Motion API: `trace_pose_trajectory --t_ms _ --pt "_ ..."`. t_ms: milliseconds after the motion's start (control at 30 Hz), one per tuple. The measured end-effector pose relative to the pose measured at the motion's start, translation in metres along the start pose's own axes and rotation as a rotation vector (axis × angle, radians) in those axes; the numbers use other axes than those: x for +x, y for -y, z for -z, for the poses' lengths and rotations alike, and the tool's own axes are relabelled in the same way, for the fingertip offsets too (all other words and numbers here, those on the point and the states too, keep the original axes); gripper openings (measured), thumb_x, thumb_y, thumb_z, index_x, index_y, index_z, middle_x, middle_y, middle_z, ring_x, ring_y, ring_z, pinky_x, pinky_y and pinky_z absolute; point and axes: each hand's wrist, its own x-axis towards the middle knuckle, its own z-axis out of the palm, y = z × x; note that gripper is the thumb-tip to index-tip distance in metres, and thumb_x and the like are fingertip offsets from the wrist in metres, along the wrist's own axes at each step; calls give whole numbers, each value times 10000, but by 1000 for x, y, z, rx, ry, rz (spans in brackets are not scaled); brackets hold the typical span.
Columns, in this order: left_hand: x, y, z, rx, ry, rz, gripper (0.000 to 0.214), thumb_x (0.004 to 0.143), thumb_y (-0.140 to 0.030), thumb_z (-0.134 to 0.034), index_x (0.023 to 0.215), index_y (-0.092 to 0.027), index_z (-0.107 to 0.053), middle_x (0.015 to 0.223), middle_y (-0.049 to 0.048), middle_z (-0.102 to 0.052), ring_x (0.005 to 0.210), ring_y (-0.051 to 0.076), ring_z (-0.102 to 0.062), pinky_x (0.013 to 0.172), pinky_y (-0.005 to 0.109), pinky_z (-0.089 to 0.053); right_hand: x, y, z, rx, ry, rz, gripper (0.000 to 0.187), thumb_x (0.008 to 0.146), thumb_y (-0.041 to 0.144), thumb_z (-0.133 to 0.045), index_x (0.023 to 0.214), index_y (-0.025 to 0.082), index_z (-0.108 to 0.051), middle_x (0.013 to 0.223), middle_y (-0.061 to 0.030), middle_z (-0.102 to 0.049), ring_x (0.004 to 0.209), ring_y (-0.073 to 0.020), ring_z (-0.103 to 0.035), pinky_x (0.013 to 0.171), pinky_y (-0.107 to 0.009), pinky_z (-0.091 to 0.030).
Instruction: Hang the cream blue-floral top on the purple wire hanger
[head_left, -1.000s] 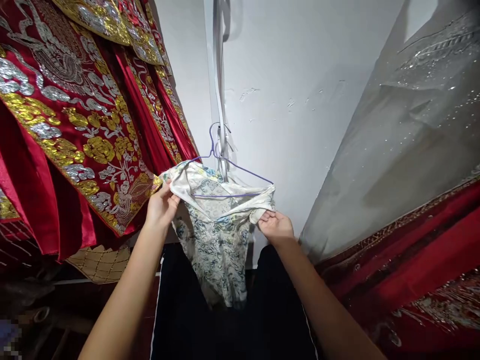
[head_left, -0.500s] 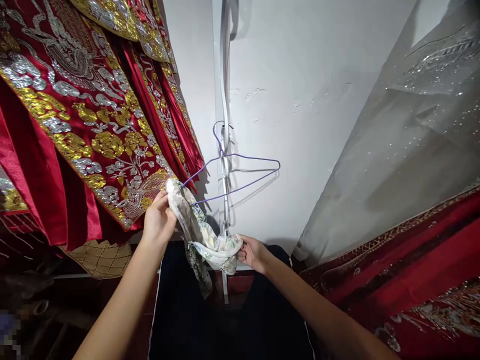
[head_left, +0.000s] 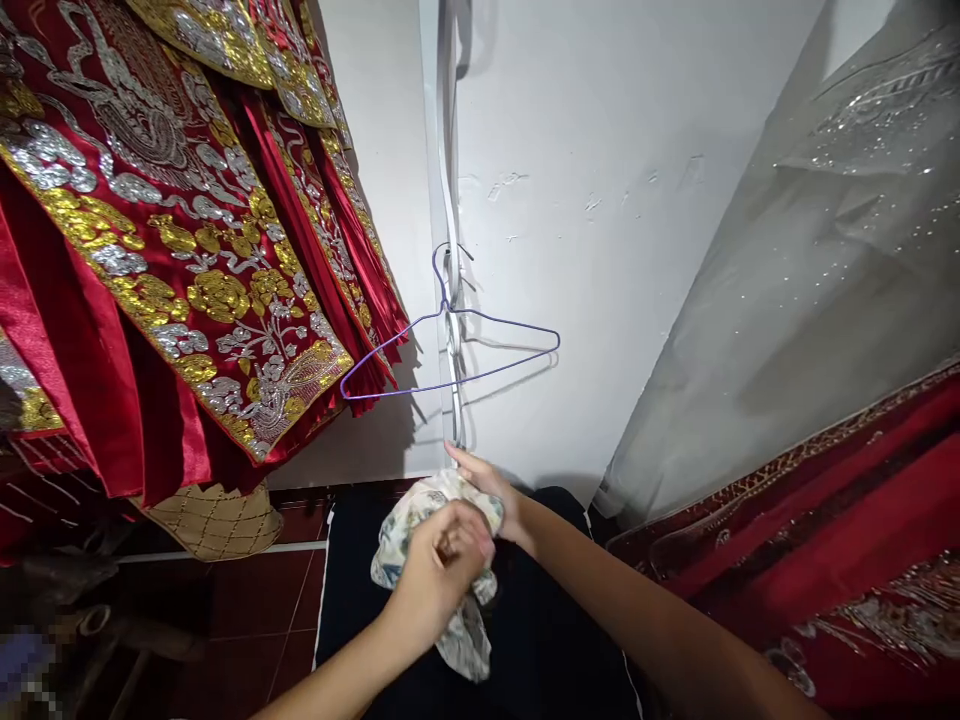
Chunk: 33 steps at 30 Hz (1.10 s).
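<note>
A white garment with a small floral print (head_left: 409, 510) is bunched up low in the middle, its tail hanging down in front of my dark-clothed lap. My right hand (head_left: 506, 505) holds its right side, with one digit stretched up along the edge. In front of the cloth is my left hand (head_left: 450, 560), its curled fingers smeared by motion, so its grip cannot be made out. A purple wire hanger (head_left: 499, 376) hangs bare from a white strap (head_left: 448, 180) on the wall, above both hands.
Red garments with gold and silver embroidery (head_left: 217, 290) hang at the left. A pale sequined cloth or cover (head_left: 720, 300) slants down the right, over red trimmed fabric (head_left: 847, 490). A gold-tan quilted piece (head_left: 206, 520) lies low left, above dark red floor tiles (head_left: 247, 600).
The floral garment has come off the hanger's left end and dropped down toward my lap. My left hand has moved right and down, across the cloth; my right hand stays near its place.
</note>
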Motion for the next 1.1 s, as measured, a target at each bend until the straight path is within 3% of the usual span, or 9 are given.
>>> trace_pose_trajectory --t_ms 133,233,300,467,567,733,833,933,1100 --pt "-10 -23 7 325 159 -188 276 873 -300 -654 1149 -285 -653 952 68 -693 859 232 -637 810 350 -488 -16 21 -7 34 -4 32 418 904 481 -519 621 176 -565 538 -13 -547 507 -145 -532 582 -268 -475" --pt "-1 -39 26 344 -161 -479 435 899 -310 -625 1327 -337 -551 1224 93 -652 1139 279 -602 1013 402 -422 -33 31 -16 -125 -4 112 220 816 352 -667 743 147 -634 654 -16 -618 580 -132 -567 577 -236 -458" --pt "11 -43 34 274 -235 -489 366 949 -403 -533 1303 -317 -563 1248 100 -632 1201 287 -567 1040 406 -402 -45 38 -23 -293 78 40 165 754 291 -726 820 154 -663 759 -20 -656 672 -145 -609 630 -243 -475" --pt "25 -13 39 448 277 -264 577 955 -642 -308 861 -207 -674 834 85 -662 869 272 -608 851 361 -464 -78 64 -30 -996 279 118 69 694 157 -695 756 183 -685 706 10 -642 621 -142 -566 567 -251 -438" --pt "24 10 49 626 341 -205 467 937 -590 -440 731 -210 -617 737 47 -619 748 228 -567 747 313 -441 -90 82 -26 -1168 -75 503 140 733 122 -571 734 186 -696 674 -3 -642 547 -129 -516 481 -245 -364" --pt "31 3 76 689 18 -165 295 982 -447 -445 883 -203 -579 709 -19 -515 648 151 -475 630 250 -357 -67 106 -2 -867 -778 1132 399 786 193 -544 1172 211 -644 993 -65 -695 748 -200 -607 655 -319 -468" --pt "39 -15 82 763 25 -192 341 1001 -439 -404 787 -193 -506 648 -40 -427 600 125 -409 599 240 -317 -36 114 25 -1015 -781 1074 291 828 246 -475 1046 204 -663 1015 -56 -685 865 -212 -608 761 -320 -459" --pt "43 -27 90 947 204 -191 369 1001 -441 -399 740 -196 -490 648 -28 -478 638 141 -470 661 254 -347 -18 119 52 -1189 -724 863 223 830 283 -442 683 193 -583 716 -18 -626 698 -183 -556 672 -288 -406" --pt "50 -28 130 1166 255 -9 370 991 -393 -371 737 -204 -565 689 34 -632 659 200 -584 667 290 -406 -36 128 65 -1252 -800 807 302 802 328 -508 540 206 -419 513 31 -412 540 -134 -396 555 -272 -277"
